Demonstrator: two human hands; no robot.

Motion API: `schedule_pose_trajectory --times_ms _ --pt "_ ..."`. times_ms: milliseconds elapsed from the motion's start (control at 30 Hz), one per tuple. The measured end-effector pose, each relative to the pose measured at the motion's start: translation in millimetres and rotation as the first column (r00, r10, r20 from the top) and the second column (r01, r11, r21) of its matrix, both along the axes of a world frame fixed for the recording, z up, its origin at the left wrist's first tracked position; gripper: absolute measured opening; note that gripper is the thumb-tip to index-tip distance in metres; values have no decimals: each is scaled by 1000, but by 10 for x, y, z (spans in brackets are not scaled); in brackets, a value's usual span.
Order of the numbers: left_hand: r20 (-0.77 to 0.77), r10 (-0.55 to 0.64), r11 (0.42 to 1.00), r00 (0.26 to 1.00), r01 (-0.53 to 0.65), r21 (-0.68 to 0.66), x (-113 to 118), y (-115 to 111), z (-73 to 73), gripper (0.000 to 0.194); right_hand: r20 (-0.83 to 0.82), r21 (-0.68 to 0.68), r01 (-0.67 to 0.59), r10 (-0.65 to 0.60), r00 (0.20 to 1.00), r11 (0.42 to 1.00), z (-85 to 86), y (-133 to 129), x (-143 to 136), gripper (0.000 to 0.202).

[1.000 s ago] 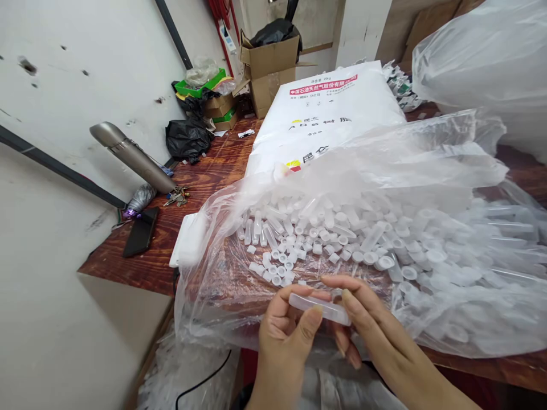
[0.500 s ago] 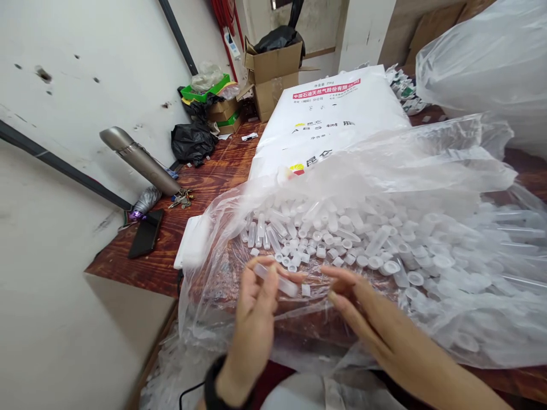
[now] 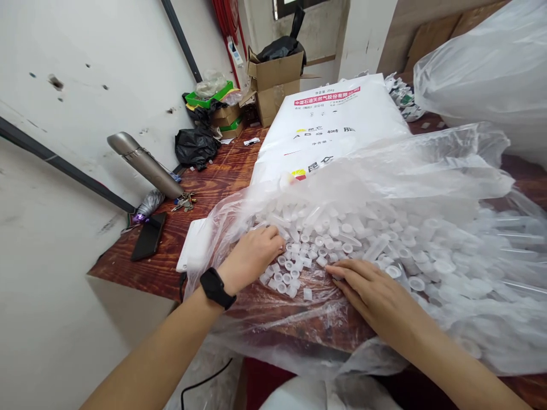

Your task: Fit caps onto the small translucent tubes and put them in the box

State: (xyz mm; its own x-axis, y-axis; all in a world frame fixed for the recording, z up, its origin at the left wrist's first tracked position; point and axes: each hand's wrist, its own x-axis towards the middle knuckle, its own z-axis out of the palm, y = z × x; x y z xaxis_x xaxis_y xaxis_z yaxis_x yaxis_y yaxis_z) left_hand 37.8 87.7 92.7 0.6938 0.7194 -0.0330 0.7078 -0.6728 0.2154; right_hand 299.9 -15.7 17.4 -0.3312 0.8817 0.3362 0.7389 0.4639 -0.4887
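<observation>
My left hand (image 3: 261,249), with a black watch on its wrist, reaches into the left edge of a pile of translucent plastic tubes (image 3: 314,213). Its fingers are curled down, and whatever they hold is hidden beneath them. Small white plastic caps (image 3: 287,279) lie loose just below and right of it. My right hand (image 3: 363,282) rests low at the near side of the pile, fingers stretched out, its tips near the caps and touching the clear plastic bag (image 3: 299,324). Nothing shows in it.
A printed white sack (image 3: 333,114) lies behind the pile. Along the left are a white box (image 3: 194,245), a phone (image 3: 148,236), keys (image 3: 184,201) and a steel flask (image 3: 145,165). A cardboard box (image 3: 277,85) stands at the back, and a large filled plastic bag (image 3: 482,74) at right.
The tube held in my left hand is out of sight. That hand has moved forward into the pile. More caps lie spread in front, and my right hand has lowered slightly.
</observation>
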Motion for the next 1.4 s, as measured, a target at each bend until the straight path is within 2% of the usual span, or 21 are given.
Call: schedule_pose_trajectory --times_ms 133,267,400,500,533,567,600,633,667,700,733,800,867,933,1100,1200,1300,1400 --pt "-17 24 1000 1000 -24 15 -47 -35 -46 23 -61 -8 30 -31 998 1000 92 -19 -5 29" --pt "52 99 995 994 -99 -10 -158 1 -93 32 -162 -21 53 -55 985 998 158 -59 2 24" --pt "229 185 982 956 -174 -69 -166 -6 -76 28 -269 -69 34 -51 962 997 156 -109 30 28" --pt "387 268 963 882 -235 -132 -33 -181 -40 25 -351 -109 69 -104 931 992 171 -166 12 27" --pt "467 328 942 821 -250 -222 38 -276 -32 26 -396 -114 97 -135 908 989 185 -185 -11 25" --pt "556 420 898 717 -243 -366 120 -383 -28 29 -455 -127 124 -169 874 984 204 -203 -43 22" --pt "628 548 816 553 -185 -548 210 -498 -27 32 -527 -153 141 -201 826 978 226 -217 -83 20" --pt "638 688 696 346 -62 -716 303 -614 -28 35 -606 -186 133 -221 764 973 250 -229 -128 19" --pt "578 803 570 149 95 -816 394 -726 -30 38 -686 -214 102 -224 692 972 276 -238 -174 19" --pt "488 873 473 2 239 -848 479 -830 -32 39 -752 -229 54 -212 624 972 302 -245 -218 20" --pt "408 909 412 -88 343 -844 555 -921 -34 38 -799 -228 8 -192 570 974 326 -252 -256 22" --pt "313 933 359 -174 460 -813 668 -1062 -38 31 -832 -178 -38 -130 539 983 364 -275 -300 23" --pt "279 940 340 -196 505 -793 732 -1153 -44 28 -803 -135 -22 -96 588 991 381 -314 -301 23" --pt "288 938 348 -195 497 -795 769 -1215 -56 30 -751 -89 5 -70 657 996 376 -364 -280 24" --pt "351 906 418 -236 370 -830 860 -1344 -113 38 -635 28 97 -57 771 995 333 -451 -285 21" --pt "394 898 438 -198 310 -844 906 -1409 -156 38 -602 6 128 -98 792 992 342 -475 -304 14" --pt "428 894 447 -130 252 -858 906 -1451 -210 40 -593 -93 90 -128 795 992 371 -515 -268 24" --pt "424 897 441 -121 202 -875 886 -1485 -277 41 -532 -179 47 -137 836 983 381 -570 -204 31"
